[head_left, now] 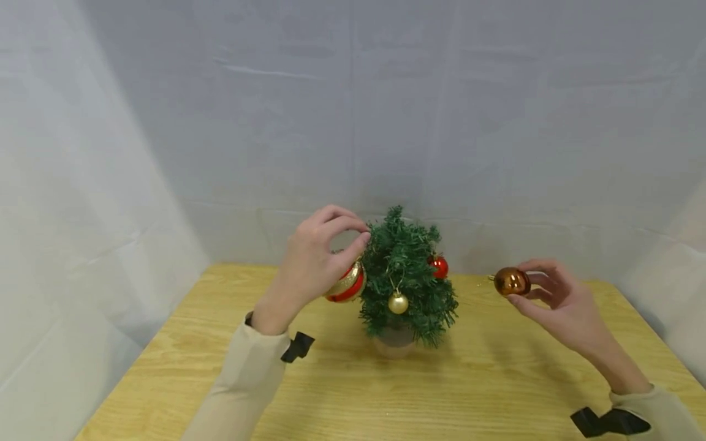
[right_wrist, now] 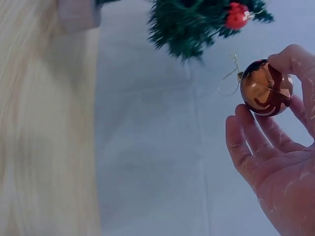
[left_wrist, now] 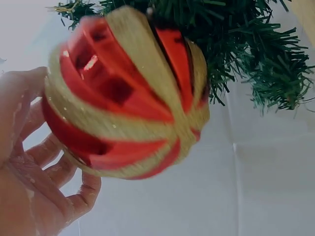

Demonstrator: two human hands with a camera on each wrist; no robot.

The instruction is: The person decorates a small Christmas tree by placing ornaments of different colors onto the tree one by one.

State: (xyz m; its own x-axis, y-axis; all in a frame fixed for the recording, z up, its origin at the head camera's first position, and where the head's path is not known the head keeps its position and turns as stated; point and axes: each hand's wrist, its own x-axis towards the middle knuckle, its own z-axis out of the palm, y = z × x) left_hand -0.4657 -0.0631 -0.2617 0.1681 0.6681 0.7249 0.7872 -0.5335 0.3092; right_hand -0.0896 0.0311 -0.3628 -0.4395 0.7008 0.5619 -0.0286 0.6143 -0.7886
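A small artificial Christmas tree [head_left: 405, 263] stands in the middle, with a gold bauble [head_left: 398, 302] on its front and a red bauble [head_left: 439, 267] on its right side. My left hand [head_left: 317, 257] is at the tree's upper left, thumb and index fingertips pinched together against the branches. Below those fingertips hangs a big red-and-gold striped bauble [left_wrist: 123, 98]; its hanging loop is hidden behind the hand. Off to the right, my right hand [head_left: 562, 306] pinches a shiny copper bauble [right_wrist: 266, 88] between thumb and fingers, its thin gold loop [right_wrist: 228, 83] pointing toward the tree.
The tree's pot [head_left: 394, 343] rests on a light wooden table [head_left: 353, 398]. Pale sheeting [head_left: 353, 122] hangs behind the table and at both sides. Black straps [head_left: 298, 348] sit at both sleeve cuffs.
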